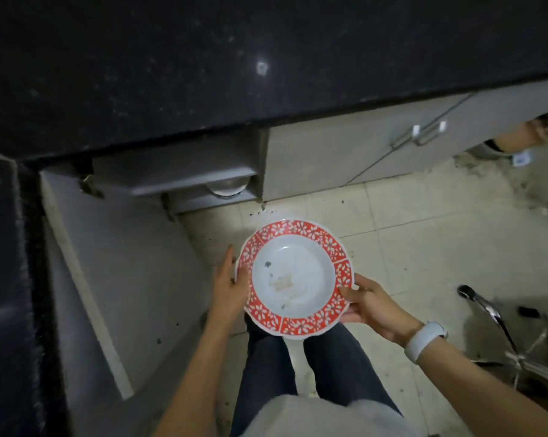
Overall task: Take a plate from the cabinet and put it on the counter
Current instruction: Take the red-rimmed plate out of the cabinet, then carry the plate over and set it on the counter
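A white plate (293, 275) with a red flowered rim is held level above the floor, in front of my legs. My left hand (230, 283) grips its left edge, thumb on the rim. My right hand (365, 302), with a white band on the wrist, grips its right edge. The plate's middle shows a few small marks. The open cabinet (178, 175) lies beyond and to the left, its door (108, 263) swung out toward me. Above it stretches the black speckled counter (203, 67), bare in this view.
Inside the cabinet a metal bowl or lid (227, 186) sits on a shelf. Closed grey cabinet doors with metal handles (419, 135) run to the right. A chrome stool frame (515, 339) stands on the tiled floor at right. Another person's hand (518, 137) shows at far right.
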Available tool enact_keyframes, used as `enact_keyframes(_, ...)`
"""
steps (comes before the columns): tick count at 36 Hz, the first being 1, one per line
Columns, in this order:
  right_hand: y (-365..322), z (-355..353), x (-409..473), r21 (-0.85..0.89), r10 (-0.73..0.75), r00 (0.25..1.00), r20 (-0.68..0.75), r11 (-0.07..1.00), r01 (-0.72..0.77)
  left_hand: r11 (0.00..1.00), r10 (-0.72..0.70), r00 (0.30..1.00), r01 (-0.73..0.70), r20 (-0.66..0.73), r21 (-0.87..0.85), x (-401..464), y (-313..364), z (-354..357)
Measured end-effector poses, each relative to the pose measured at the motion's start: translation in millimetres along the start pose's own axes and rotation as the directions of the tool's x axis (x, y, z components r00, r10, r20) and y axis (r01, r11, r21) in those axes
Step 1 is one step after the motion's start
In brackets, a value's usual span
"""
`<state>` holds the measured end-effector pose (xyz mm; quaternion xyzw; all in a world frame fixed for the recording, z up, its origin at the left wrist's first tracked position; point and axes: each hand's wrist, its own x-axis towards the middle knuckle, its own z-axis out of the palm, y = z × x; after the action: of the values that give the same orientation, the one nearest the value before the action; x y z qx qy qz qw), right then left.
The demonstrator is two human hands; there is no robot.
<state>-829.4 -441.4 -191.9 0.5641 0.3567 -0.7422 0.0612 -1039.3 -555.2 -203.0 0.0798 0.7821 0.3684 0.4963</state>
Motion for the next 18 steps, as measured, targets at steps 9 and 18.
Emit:
enact_keyframes(9, -42, -107, -82, -0.059, -0.171, 0.967, -0.187, 0.985, 0.163, 0.949, 0.196, 0.955, -0.241, 0.221, 0.203, -42, 111, 102)
enact_keyframes(18, -91, -247, -123, 0.070, -0.297, 0.903, -0.312, 0.940, 0.333, 0.795, 0.412, 0.872, -0.486, 0.266, 0.362, -47, 232, 234)
